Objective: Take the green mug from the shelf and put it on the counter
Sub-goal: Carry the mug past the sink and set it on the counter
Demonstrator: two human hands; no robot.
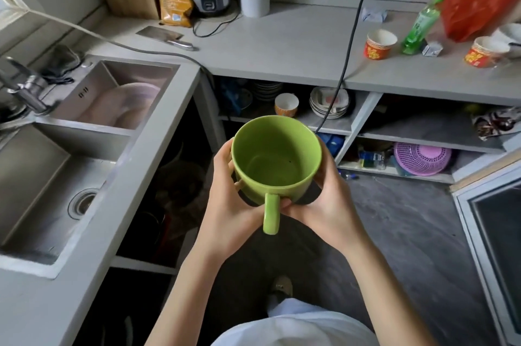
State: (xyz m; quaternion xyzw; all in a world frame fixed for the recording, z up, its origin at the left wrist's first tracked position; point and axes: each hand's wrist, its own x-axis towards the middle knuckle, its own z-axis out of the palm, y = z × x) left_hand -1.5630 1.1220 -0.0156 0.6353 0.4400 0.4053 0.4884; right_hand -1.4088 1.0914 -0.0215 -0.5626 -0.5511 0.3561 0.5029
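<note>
mug: green mug [276,159], upright, empty, handle toward person
grip: left hand [231,204], right hand [324,199] cupping its sides
place: below counter [282,46] edge

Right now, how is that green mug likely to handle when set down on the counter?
The mug looks glazed and rigid, so probably breakable and a bit slippery. Both hands cup it, hinting at some weight. It seems empty, and its wide body should sit stably.

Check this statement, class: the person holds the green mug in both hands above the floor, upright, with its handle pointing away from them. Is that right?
Not quite. In the head view, the green mug is upright, cupped by the left hand and right hand above the floor, but its handle points toward the person, not away.
</note>
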